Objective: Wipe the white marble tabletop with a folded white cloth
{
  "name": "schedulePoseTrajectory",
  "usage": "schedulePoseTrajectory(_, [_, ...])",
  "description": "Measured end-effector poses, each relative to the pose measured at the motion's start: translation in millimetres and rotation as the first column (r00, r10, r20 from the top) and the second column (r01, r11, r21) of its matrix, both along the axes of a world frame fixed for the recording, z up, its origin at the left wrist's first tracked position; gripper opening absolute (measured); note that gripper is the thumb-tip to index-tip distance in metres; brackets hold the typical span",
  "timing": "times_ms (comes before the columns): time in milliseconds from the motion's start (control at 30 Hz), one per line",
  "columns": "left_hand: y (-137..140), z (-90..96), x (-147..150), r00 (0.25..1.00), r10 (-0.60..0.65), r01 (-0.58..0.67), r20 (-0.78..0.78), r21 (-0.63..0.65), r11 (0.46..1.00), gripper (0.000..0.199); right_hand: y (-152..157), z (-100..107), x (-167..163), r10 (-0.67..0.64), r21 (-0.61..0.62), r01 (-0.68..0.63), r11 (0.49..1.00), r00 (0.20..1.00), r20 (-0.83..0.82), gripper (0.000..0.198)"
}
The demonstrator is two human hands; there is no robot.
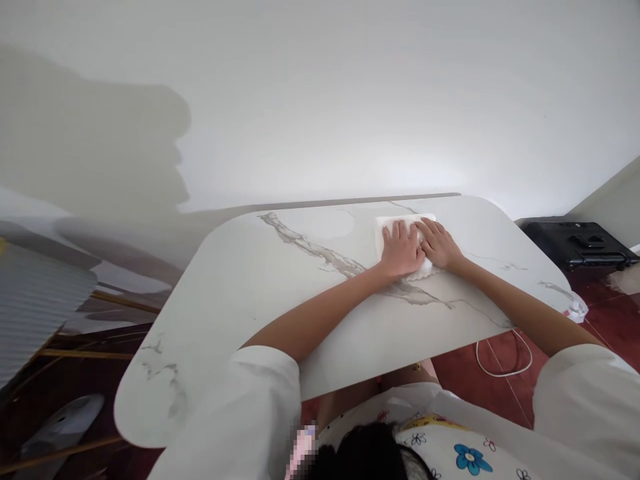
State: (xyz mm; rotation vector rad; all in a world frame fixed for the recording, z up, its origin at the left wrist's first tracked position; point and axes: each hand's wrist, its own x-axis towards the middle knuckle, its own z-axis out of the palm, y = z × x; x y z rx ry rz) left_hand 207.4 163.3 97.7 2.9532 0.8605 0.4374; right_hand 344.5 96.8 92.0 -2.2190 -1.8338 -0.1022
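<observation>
A pale wall (325,100) backs the marbled white surface (240,287), with a black case (580,245) beyond its right end and a looped white cable (500,375) on the red floor (457,363). Right of centre on the surface lies a white cloth (380,225), far edge roughly along the wall, long axis unclear beneath the covering hands. Left hand (403,250) and right hand (443,247) press it flat-palmed, fingers extended, ungripping.

A black case (575,248) and a looped white cable (501,376) lie on the red floor (505,400).

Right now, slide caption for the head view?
Left hand and right hand on a white wavy-edged cloth atop a rounded white marble-patterned table.
</observation>
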Motion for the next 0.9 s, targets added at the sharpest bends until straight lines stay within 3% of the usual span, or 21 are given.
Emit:
schedulePoseTrajectory(533, [81,-3.6,48,0.996,0.037,-0.034,0.084,-0.035,0.999,0.057,82,0,46,-0.037,0.034,0.039,0.999,0.998,-0.050,0.053])
schedulePoseTrajectory(900, [97,-2.8,62,0.994,0.068,-0.062,0.086,-0.073,0.995,0.055,102,-1,59,-0.032,0.048,0.035,0.998,0.998,-0.052,0.053])
